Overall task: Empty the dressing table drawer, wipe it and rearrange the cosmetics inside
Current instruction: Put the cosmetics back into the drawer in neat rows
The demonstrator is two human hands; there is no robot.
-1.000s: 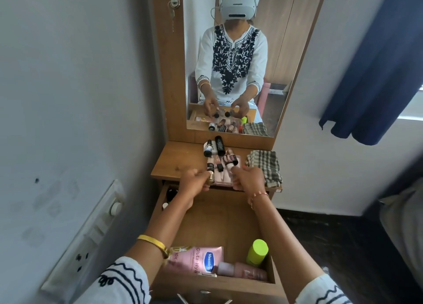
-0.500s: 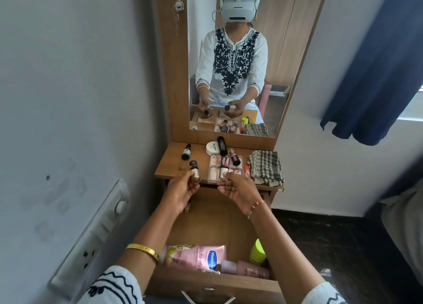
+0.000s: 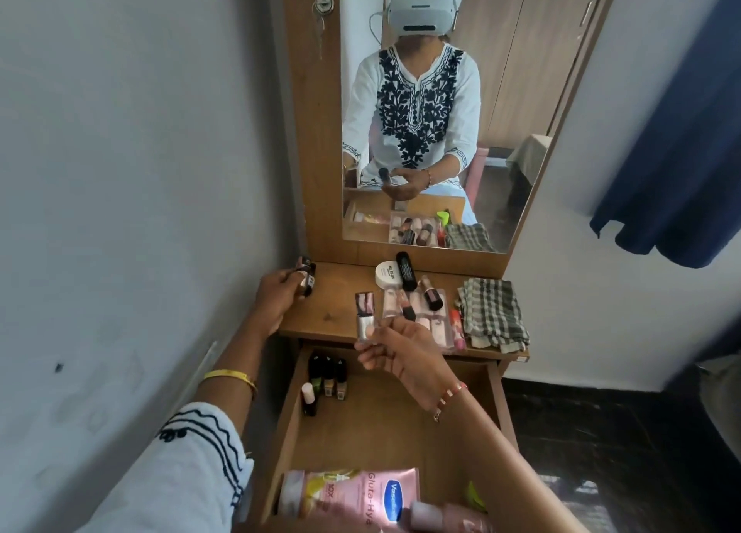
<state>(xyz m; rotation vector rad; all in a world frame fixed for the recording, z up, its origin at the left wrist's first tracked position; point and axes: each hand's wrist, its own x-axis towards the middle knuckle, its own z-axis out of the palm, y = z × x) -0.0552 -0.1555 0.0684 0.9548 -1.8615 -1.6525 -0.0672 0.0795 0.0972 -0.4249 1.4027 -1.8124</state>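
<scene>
The wooden drawer (image 3: 405, 424) stands pulled out below the dressing table top (image 3: 337, 312). My left hand (image 3: 276, 296) grips two small dark-capped bottles (image 3: 305, 279) at the top's far left edge. My right hand (image 3: 395, 346) holds a small rectangular cosmetic tube (image 3: 365, 316) over the drawer's back. Several small nail polish bottles (image 3: 326, 376) stand in the drawer's back left corner. A pink lotion tube (image 3: 353, 496), a pink bottle (image 3: 445, 518) and a green-capped item (image 3: 475, 496) lie at its front.
On the top lie a clear tray of lipsticks and small bottles (image 3: 417, 312), a white jar (image 3: 388, 274), a black tube (image 3: 405, 271) and a folded checked cloth (image 3: 491, 314). A mirror (image 3: 425, 111) rises behind. A grey wall (image 3: 120, 211) is close on the left, a blue curtain (image 3: 681, 163) at right.
My left hand moved left along the top and now grips two small bottles. My right hand lifted a small rectangular tube from the tray area. The view shifted closer and downward.
</scene>
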